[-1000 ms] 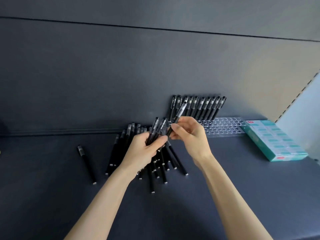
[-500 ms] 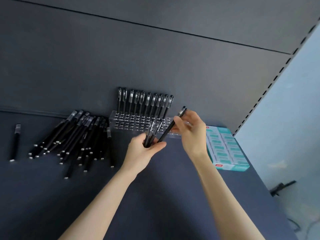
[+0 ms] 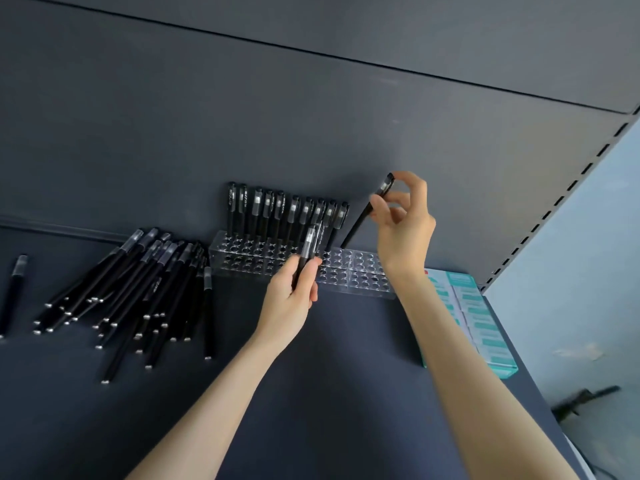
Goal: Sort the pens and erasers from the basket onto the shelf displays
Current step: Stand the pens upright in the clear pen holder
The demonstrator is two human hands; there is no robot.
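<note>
Raised higher, our right hand (image 3: 403,223) pinches a tilted black pen (image 3: 363,216) above the pen rack (image 3: 360,275), our left hand (image 3: 291,299) gripping spare pens (image 3: 309,247); slanted entry could topple standing pens (image 3: 277,209).

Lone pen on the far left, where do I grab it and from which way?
Pinch the lone pen at mid-barrel, coming straight down from above and closing across its thin width. It lies flat on the shelf, apart from the pile, so both long sides are free.
</note>
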